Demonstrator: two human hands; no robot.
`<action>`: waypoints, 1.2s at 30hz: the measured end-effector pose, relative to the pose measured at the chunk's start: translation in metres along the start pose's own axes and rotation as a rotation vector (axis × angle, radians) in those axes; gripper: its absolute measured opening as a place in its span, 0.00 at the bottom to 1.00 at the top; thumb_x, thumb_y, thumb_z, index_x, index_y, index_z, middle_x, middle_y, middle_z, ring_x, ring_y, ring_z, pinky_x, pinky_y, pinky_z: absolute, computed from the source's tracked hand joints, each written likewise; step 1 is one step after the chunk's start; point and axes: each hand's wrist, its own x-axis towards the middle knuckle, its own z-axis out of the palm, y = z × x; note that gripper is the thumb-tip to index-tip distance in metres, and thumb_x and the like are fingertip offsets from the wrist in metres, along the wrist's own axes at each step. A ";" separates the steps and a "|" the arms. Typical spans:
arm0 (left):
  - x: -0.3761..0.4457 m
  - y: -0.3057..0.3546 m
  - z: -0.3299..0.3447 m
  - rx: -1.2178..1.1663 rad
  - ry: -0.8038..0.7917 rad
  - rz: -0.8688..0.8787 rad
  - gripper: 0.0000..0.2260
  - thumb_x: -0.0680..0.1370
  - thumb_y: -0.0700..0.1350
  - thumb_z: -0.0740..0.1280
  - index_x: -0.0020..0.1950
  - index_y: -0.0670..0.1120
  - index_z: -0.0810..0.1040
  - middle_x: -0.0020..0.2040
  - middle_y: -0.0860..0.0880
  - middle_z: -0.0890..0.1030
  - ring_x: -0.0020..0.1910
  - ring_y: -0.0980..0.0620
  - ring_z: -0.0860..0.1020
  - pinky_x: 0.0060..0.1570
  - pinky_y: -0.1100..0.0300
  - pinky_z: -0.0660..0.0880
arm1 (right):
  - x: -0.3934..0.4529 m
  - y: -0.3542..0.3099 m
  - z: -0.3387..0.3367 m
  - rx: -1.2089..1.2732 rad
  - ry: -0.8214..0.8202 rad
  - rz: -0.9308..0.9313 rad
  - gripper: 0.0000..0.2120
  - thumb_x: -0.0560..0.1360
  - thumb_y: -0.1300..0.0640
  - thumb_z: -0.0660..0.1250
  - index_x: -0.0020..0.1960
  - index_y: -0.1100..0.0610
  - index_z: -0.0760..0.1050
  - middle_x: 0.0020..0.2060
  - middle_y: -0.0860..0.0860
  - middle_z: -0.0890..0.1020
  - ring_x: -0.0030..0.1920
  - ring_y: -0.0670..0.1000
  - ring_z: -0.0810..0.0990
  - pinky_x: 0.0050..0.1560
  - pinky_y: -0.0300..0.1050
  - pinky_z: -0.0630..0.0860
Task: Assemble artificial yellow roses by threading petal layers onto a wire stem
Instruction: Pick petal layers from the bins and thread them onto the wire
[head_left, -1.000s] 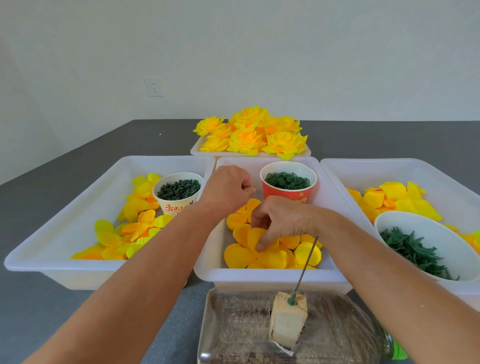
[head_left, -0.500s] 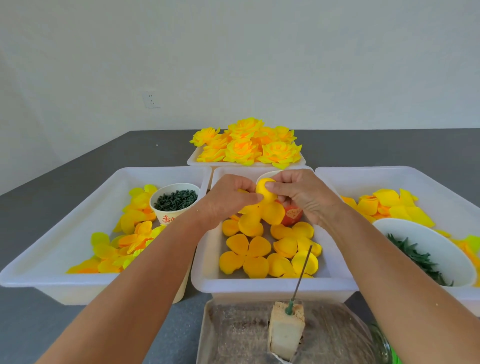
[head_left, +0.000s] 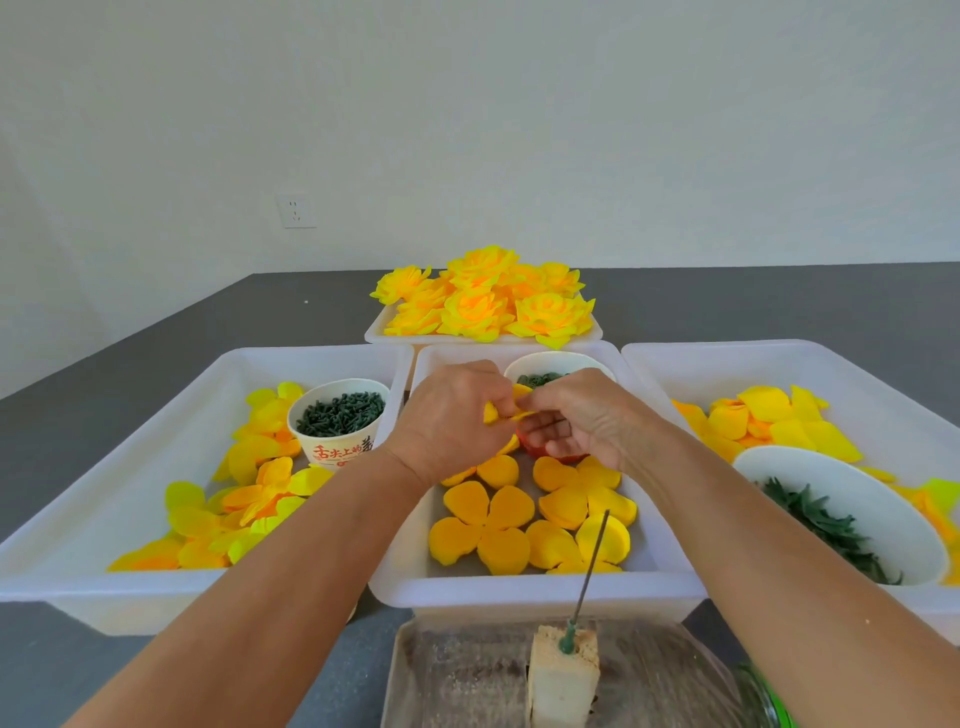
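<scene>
Both hands meet above the middle white tray (head_left: 519, 592). My left hand (head_left: 452, 421) and my right hand (head_left: 576, 421) pinch one small yellow petal layer (head_left: 506, 410) between their fingertips, mostly hidden by the fingers. Below them several flat orange-yellow petal layers (head_left: 485, 525) lie in the tray. A thin wire stem (head_left: 592, 566) stands tilted in a foam block (head_left: 563, 675) near the front edge, bare of petals.
A left tray (head_left: 156, 587) holds yellow petals and a paper cup of green pieces (head_left: 340, 418). A right tray (head_left: 727, 358) holds petals and a white bowl of green leaves (head_left: 841, 519). Finished yellow roses (head_left: 488, 301) fill a far tray. A red cup (head_left: 558, 369) sits behind my hands.
My right hand lifted a petal layer out of the middle tray. Both hands have closed together on it and the layer is now folded small between the fingers.
</scene>
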 end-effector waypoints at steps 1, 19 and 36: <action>0.000 0.001 0.000 -0.062 0.005 -0.019 0.03 0.68 0.37 0.73 0.38 0.40 0.81 0.40 0.44 0.80 0.37 0.45 0.76 0.39 0.48 0.74 | 0.000 -0.001 0.000 0.033 -0.004 0.020 0.05 0.73 0.61 0.69 0.45 0.63 0.77 0.29 0.54 0.81 0.26 0.47 0.79 0.24 0.36 0.73; 0.007 -0.006 -0.007 -0.535 0.160 -0.467 0.06 0.73 0.44 0.71 0.37 0.47 0.79 0.26 0.53 0.73 0.23 0.58 0.69 0.27 0.63 0.67 | -0.005 0.002 0.002 0.177 0.013 -0.441 0.11 0.72 0.53 0.69 0.36 0.60 0.76 0.27 0.48 0.80 0.28 0.43 0.76 0.31 0.34 0.74; 0.008 -0.008 -0.009 -0.571 0.342 -0.646 0.11 0.74 0.39 0.68 0.34 0.35 0.74 0.23 0.44 0.71 0.19 0.54 0.66 0.24 0.63 0.66 | -0.007 -0.002 -0.005 0.136 -0.256 -0.301 0.08 0.74 0.59 0.67 0.49 0.63 0.78 0.38 0.56 0.85 0.36 0.51 0.84 0.36 0.40 0.81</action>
